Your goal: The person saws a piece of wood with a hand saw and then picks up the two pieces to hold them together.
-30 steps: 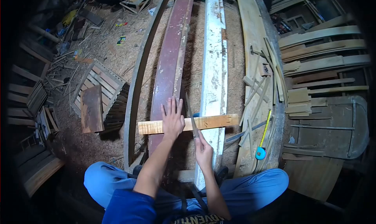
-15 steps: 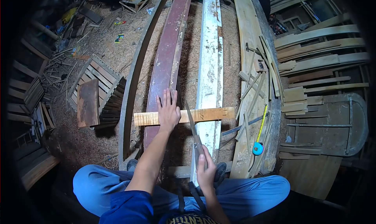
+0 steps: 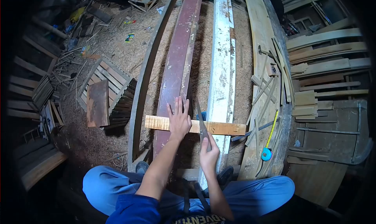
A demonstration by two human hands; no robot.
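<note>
Frame centre: saw (image 3: 201,125) grasped in right hand (image 3: 209,156), across board (image 3: 227,128); left hand (image 3: 180,125) laid on board, fingers spread. Lower right: tape (image 3: 266,154).

royal-blue short cloth sleeve (image 3: 135,209) on the left arm, forearm bare below it. dark shirt front (image 3: 201,219) with pale block letters, "adventu" legible. loose, creased light-blue cloth trousers (image 3: 105,188). two narrow dark straps (image 3: 187,203) at the lap. dark shoes (image 3: 226,174), detail lost in shadow. left hand (image 3: 180,124) and right hand (image 3: 208,152) bare.
</note>
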